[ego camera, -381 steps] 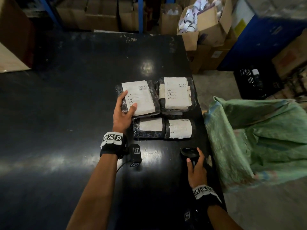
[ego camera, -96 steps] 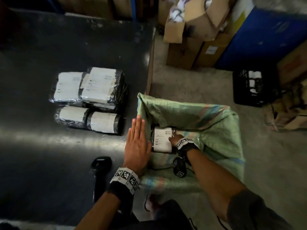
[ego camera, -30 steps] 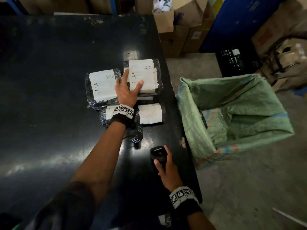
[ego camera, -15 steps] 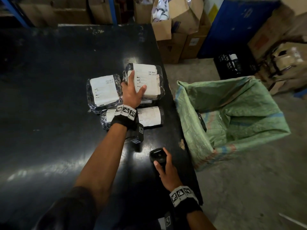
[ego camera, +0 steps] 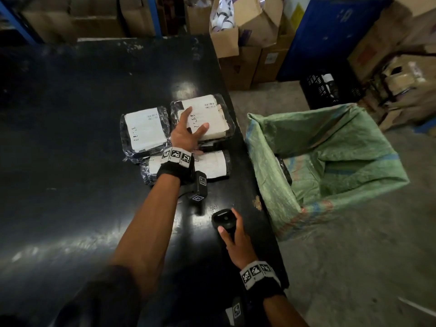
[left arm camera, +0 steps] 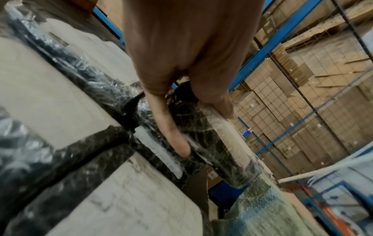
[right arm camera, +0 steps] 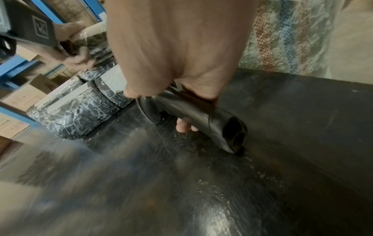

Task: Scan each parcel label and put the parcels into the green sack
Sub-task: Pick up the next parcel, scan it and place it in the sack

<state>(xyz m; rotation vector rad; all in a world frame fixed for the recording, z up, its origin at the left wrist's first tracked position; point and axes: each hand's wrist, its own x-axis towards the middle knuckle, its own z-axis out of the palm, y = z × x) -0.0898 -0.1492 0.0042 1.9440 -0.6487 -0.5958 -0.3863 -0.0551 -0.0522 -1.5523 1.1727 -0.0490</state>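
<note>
1. The left hand [ego camera: 186, 135] grips the near left corner of the top parcel [ego camera: 207, 119], thumb on the white label and fingers under the edge. In the left wrist view this parcel is tilted up from the one below it, so I judge the label is being turned toward the reader.
2. The right hand [ego camera: 233, 237] is curled round the black barcode scanner [ego camera: 224, 219], in the lower middle of the head view. The scanner nose touches the black table [ego camera: 82, 161]; it seems not yet aimed at the label.
3. Three more wrapped parcels lie around it: the left parcel [ego camera: 145, 131] beside it, and two small parcels [ego camera: 212, 164] just below, partly under the left wrist.
4. The green sack [ego camera: 330, 147] stands open at the right of the frame, just beside the table edge, so a scanned parcel has a short way to go.
5. Against the frame half a second ago: the left hand was already on this parcel, and its grip looks the same. The right hand keeps the scanner at the same place. The sack and the other parcels have not moved.
</note>
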